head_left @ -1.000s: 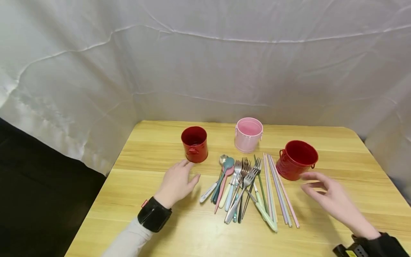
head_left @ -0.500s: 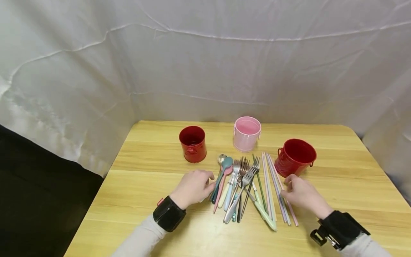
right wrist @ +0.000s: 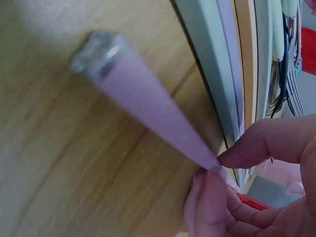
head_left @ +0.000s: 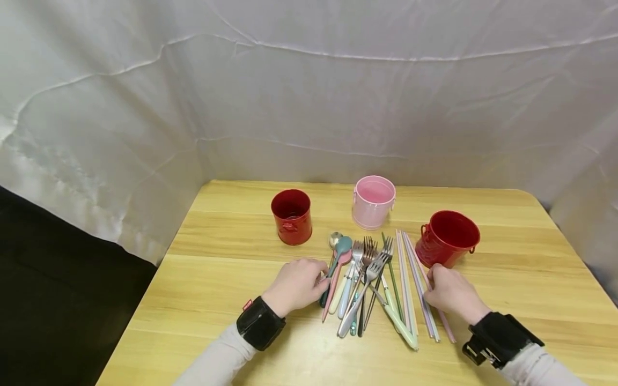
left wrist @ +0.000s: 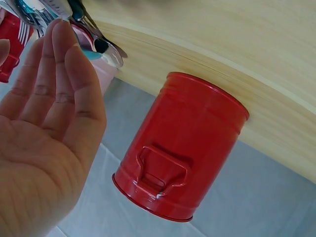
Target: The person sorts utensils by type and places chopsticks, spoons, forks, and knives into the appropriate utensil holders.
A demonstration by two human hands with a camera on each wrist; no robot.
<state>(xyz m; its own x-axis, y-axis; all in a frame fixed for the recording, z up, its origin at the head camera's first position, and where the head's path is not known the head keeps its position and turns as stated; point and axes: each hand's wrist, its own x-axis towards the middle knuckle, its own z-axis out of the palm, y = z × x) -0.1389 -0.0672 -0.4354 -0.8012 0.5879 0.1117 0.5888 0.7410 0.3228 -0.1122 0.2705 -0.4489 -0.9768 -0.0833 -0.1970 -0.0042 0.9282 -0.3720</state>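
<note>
In the head view my left hand [head_left: 296, 287] reaches to the spoons at the pile's left side. Its fingertips are right at the white handle [left wrist: 59, 7] of a spoon, and the thumb stands apart from them in the left wrist view. A teal spoon [head_left: 343, 245] and a pink spoon [head_left: 333, 287] lie just beyond. My right hand [head_left: 454, 292] pinches a pink chopstick [right wrist: 153, 108] between thumb and index finger, the chopstick's silver-tipped end pointing back towards me. Beside it lie more pastel chopsticks [head_left: 417, 287].
Several forks [head_left: 372, 268] overlap in the middle of the table [head_left: 232, 230]. Behind the cutlery stand a red bucket [head_left: 293, 228] at left, a pink bucket [head_left: 372, 214] in the middle and another red bucket [head_left: 436, 249] at right. A pale cloth [head_left: 309, 107] hangs behind.
My left hand has moved right, from in front of the left bucket to the spoons. My right hand has come in leftward and taken hold of the pink chopstick.
</note>
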